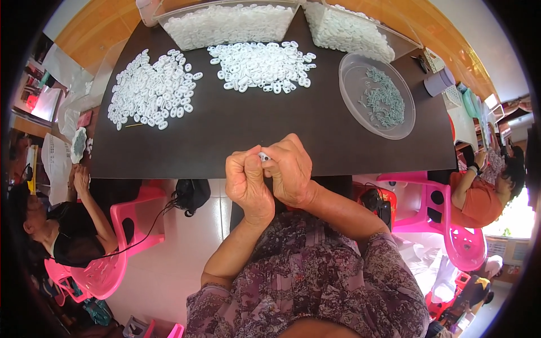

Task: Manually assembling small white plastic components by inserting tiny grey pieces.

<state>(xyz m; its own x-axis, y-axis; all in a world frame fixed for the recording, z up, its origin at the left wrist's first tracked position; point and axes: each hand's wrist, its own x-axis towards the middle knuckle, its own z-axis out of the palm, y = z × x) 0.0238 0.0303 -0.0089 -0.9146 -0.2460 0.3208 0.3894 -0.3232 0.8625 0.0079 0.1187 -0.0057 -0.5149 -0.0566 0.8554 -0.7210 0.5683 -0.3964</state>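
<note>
My left hand (247,181) and my right hand (291,169) meet above the front edge of the dark table (225,135). Between their fingertips they pinch a small white oval plastic piece (263,155) with dark-looking holes. Both hands are closed, the fingers curled and mostly hidden behind the thumbs and knuckles. Farther back lie a pile of white two-holed oval pieces (152,90) on the left and a middle pile of similar white pieces (262,67). To the right, a round clear plastic lid (352,93) holds many small grey-green pins (386,101).
Along the back stand a clear bin (228,25) and a second clear bin (352,31), both full of white pieces. A grey-lilac cup (439,82) is at the right edge. Other people sit on pink chairs, left (107,265) and right (420,205). A thin yellowish stick (134,125) lies by the left pile.
</note>
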